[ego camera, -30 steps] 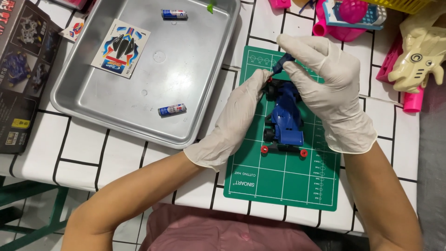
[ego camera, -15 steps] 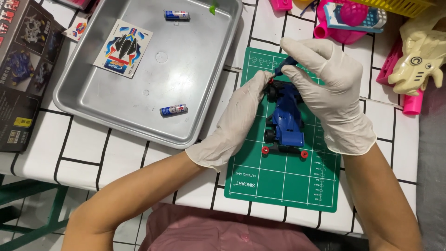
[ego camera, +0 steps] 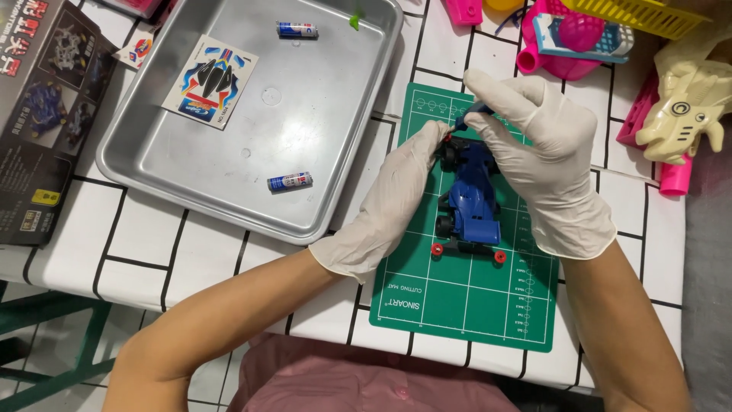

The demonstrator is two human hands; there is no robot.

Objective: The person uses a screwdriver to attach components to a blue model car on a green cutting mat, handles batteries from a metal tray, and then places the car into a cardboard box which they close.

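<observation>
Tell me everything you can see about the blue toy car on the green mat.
The toy car is a small blue racer, seemingly plastic, with a narrow body, black wheels and small red rollers at its near corners. It stands on its wheels on the green cutting mat, lengthwise, pointing away from or toward the person; which end is the front I cannot tell. The gloved left hand touches its far left side, and the gloved right hand covers its far end from the right, fingers curled over a blue part.

Blue toy car (ego camera: 473, 194), green cutting mat (ego camera: 465, 297), silver tray (ego camera: 320, 114), white gloves (ego camera: 396, 198).
</observation>
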